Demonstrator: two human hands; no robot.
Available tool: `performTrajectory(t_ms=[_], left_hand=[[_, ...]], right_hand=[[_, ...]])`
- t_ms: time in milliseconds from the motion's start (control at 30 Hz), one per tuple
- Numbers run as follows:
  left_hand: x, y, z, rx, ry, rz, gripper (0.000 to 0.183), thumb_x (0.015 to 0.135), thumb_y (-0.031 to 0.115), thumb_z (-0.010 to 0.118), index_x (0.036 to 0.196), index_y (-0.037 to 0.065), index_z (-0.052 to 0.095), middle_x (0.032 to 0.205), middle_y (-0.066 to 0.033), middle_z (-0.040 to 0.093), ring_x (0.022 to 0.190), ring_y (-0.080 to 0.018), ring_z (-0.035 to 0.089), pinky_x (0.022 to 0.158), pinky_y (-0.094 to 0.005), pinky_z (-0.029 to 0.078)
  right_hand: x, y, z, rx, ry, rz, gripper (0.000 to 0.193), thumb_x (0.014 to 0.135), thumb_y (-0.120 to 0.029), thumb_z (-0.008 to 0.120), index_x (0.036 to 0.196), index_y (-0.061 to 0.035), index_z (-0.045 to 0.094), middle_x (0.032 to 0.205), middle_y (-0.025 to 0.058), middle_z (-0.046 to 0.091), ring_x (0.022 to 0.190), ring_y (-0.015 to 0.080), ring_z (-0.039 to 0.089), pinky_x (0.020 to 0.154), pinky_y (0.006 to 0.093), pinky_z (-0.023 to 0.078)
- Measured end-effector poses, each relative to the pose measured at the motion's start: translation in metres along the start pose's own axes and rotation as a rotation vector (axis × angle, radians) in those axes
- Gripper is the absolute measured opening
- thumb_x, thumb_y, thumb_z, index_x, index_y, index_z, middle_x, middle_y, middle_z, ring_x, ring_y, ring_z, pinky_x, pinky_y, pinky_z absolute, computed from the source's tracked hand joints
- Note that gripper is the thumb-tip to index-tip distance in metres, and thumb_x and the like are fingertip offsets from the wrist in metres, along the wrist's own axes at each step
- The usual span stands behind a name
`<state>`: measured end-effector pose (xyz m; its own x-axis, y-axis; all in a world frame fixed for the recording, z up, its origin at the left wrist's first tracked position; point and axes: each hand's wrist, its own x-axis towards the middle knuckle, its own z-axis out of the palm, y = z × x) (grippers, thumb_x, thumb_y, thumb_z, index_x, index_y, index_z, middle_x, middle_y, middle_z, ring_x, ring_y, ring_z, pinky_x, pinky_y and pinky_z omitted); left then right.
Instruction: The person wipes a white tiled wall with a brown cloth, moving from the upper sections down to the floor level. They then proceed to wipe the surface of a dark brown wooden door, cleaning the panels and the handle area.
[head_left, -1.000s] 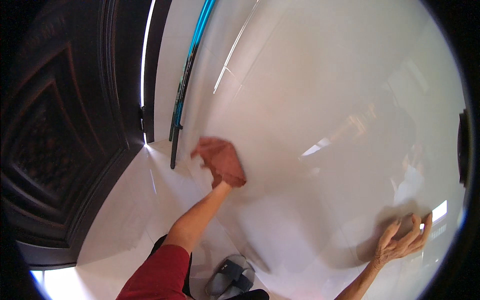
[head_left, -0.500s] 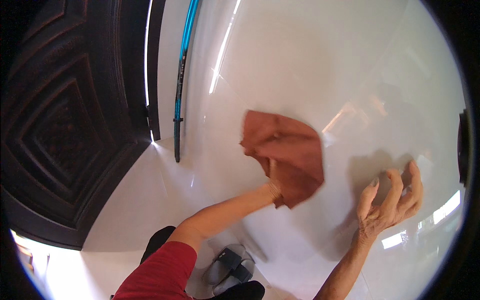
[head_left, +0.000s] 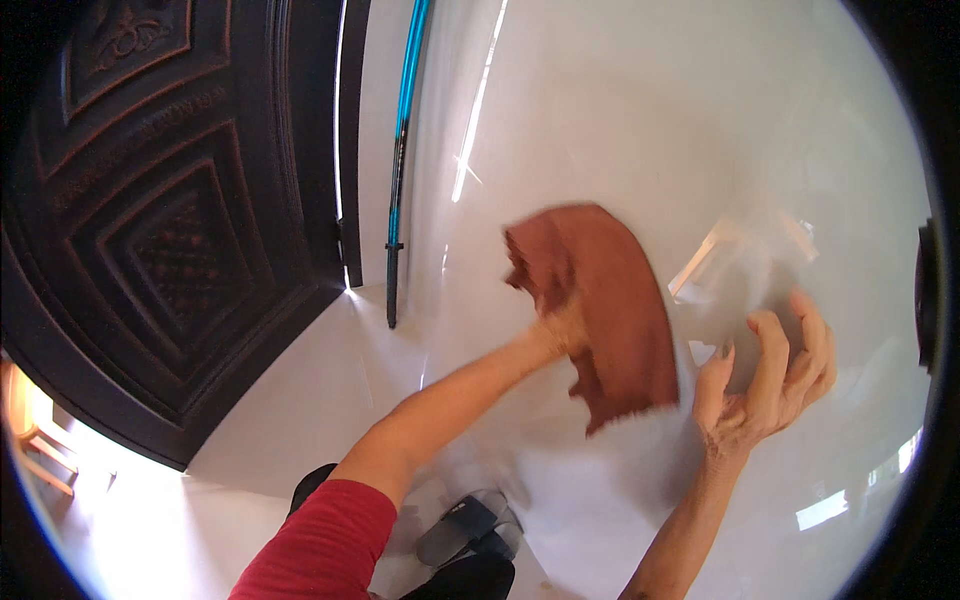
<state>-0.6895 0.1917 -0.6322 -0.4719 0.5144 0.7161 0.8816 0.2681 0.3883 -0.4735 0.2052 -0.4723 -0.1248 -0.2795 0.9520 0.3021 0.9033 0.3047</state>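
A reddish-brown cloth [head_left: 628,310] with ragged edges lies spread over a glossy white tiled surface [head_left: 610,120]. My left hand [head_left: 563,328] is on the cloth, coming in from a red sleeve. Its fingers are hidden in the folds, and the hand and cloth are slightly blurred. To the right, my right hand [head_left: 765,385] has its fingers apart and loosely bent, with nothing in them. Its fingertips are close to the white surface, casting a shadow there; whether they touch it I cannot tell.
A dark carved door [head_left: 190,230] stands at the left. Beside its frame a blue and black pole [head_left: 405,140] leans upright. Grey and black slippers [head_left: 470,525] are on my feet below. A wooden chair [head_left: 40,440] shows partly at the lower left edge.
The cloth has swung round under my left hand, its lower edge now hanging lower and further right. My right hand keeps its loosely bent shape. The whole view has shifted a little.
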Motion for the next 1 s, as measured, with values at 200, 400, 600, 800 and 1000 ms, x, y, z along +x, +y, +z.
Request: performTrajectory(t_ms=[200,400,600,800,1000], left_hand=[[0.001,-0.085,0.018,-0.597,0.232,-0.428,0.097,0.072,0.035,0.070,0.146,0.023,0.010,0.149,-0.0207,0.000,0.138,-0.0394,0.002,0.108,-0.0520,0.018],[-0.059,0.003,0.048,-1.061,0.371,-0.306,0.081,0.090,0.041,0.049,0.147,0.025,-0.007,0.151,-0.0090,0.000,0.139,-0.0259,0.007,0.110,-0.0477,0.018],[-0.171,-0.027,0.107,-0.144,-0.068,0.094,0.073,0.077,0.045,0.060,0.138,0.017,0.030,0.132,-0.0073,0.040,0.126,-0.0297,0.034,0.102,-0.0500,0.025],[-0.112,-0.047,0.048,0.015,-0.326,0.209,0.063,0.080,0.044,0.056,0.134,0.016,0.038,0.135,-0.0083,0.040,0.128,-0.0280,0.031,0.105,-0.0484,0.023],[-0.084,-0.144,0.037,-0.030,-0.320,0.081,0.060,0.083,0.044,0.055,0.135,0.017,0.040,0.138,-0.0065,0.039,0.130,-0.0244,0.031,0.110,-0.0446,0.018]], right_hand=[[-0.001,-0.002,0.007,0.004,-0.002,-0.006,0.026,0.059,-0.013,0.058,0.084,-0.0063,0.063,0.114,0.0119,0.059,0.107,0.0277,0.051,0.095,0.0345,0.032],[0.001,0.002,0.006,-0.061,-0.018,-0.071,0.021,0.064,-0.013,0.059,0.083,-0.0067,0.063,0.112,0.0106,0.060,0.106,0.0261,0.051,0.093,0.0334,0.034],[0.004,0.002,0.014,-0.052,-0.009,-0.090,0.017,0.065,-0.006,0.060,0.082,-0.0049,0.064,0.109,0.0118,0.061,0.101,0.0264,0.052,0.087,0.0321,0.039],[-0.014,0.001,0.013,-0.176,-0.068,-0.069,0.018,0.070,-0.004,0.057,0.086,-0.0040,0.064,0.114,0.0141,0.058,0.105,0.0279,0.050,0.087,0.0332,0.043],[-0.096,-0.051,0.002,-0.130,-0.339,-0.072,0.017,0.064,-0.004,0.053,0.080,-0.0037,0.060,0.108,0.0153,0.057,0.102,0.0329,0.050,0.087,0.0419,0.043]])
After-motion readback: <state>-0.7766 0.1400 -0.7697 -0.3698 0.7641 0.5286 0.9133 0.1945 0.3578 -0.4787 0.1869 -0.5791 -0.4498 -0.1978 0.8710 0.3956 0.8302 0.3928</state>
